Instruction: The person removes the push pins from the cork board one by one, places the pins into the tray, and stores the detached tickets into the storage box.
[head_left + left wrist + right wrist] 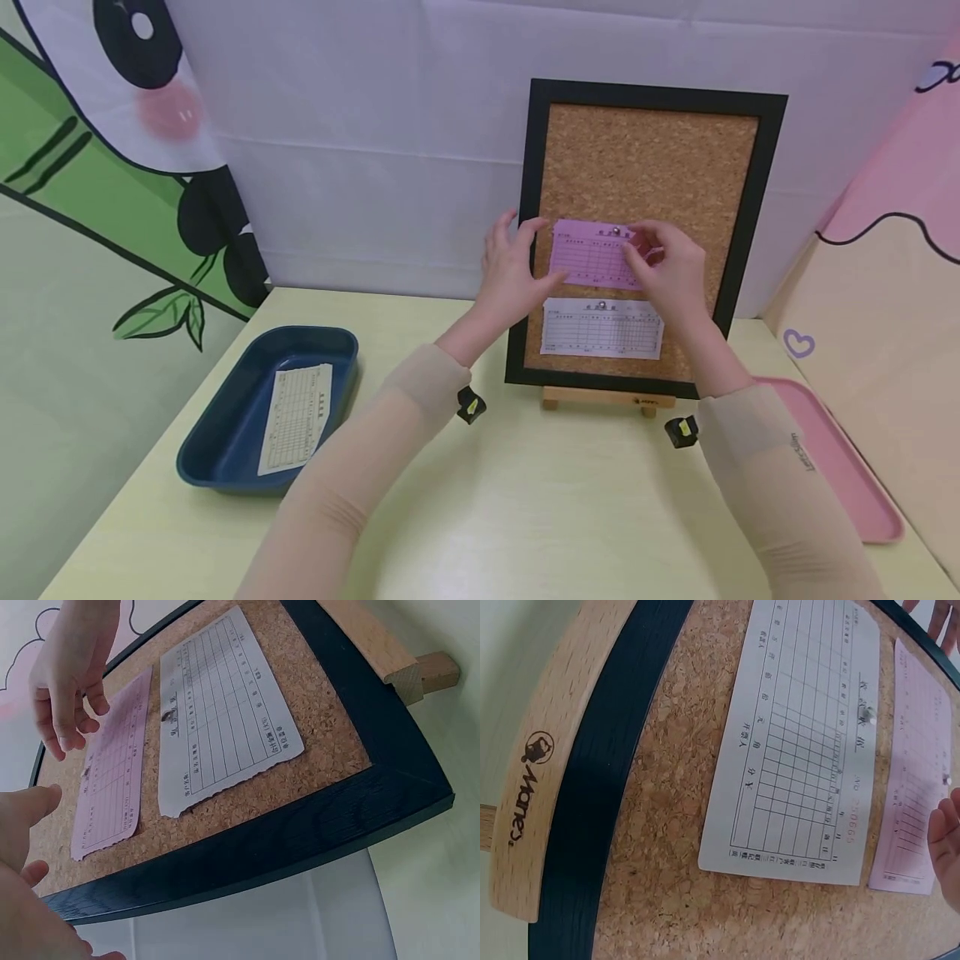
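Observation:
A pink printed form slip is pinned near its top edge to a black-framed cork board. Below it hangs a white form slip, held by its own round-headed pin. My left hand spreads its fingers over the frame's left side, thumb at the pink slip's left edge. At that slip's right end, my right hand has its fingers loosely bent, close to the pin. The left wrist view shows nothing between the right fingers. Both slips have ragged left edges.
The board leans on a small wooden stand on the pale table. At left, a dark blue tray holds another printed slip. A pink tray lies at right, partly behind the right sleeve. A printed cloth hangs behind.

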A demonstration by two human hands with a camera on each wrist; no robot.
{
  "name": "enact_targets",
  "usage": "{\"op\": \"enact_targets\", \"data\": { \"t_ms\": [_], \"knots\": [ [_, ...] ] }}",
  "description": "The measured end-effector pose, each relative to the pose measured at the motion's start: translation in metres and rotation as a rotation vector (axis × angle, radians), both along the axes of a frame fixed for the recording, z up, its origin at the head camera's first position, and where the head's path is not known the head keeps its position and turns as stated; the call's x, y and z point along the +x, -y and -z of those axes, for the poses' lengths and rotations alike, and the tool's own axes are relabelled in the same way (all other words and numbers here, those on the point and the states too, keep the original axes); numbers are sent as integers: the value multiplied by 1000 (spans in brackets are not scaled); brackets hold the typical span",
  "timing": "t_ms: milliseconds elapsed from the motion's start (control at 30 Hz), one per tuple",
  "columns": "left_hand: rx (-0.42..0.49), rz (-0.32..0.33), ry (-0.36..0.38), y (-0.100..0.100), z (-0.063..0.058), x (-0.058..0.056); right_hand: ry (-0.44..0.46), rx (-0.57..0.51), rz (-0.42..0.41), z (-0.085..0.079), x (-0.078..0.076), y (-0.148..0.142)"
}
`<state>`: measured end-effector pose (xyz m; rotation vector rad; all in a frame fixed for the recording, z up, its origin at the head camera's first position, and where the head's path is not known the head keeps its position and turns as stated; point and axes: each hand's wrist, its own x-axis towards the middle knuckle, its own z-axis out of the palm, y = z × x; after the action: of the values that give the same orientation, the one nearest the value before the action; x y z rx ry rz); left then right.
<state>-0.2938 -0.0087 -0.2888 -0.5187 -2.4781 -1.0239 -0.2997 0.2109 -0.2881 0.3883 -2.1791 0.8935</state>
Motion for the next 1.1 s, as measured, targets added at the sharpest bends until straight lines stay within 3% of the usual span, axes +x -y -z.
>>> {"op": "enact_targets", "data": {
  "t_ms": [467, 667, 1100],
  "knots": [
    [-14, -47, -5, -14, -3, -24, 17, 57, 47, 0, -18, 5],
    [4, -54, 16, -18, -1, -30, 16, 73, 68, -2, -19, 7],
    [58, -66, -13, -24, 4, -35, 37, 102, 104, -4, -22, 8]
  ]
}}
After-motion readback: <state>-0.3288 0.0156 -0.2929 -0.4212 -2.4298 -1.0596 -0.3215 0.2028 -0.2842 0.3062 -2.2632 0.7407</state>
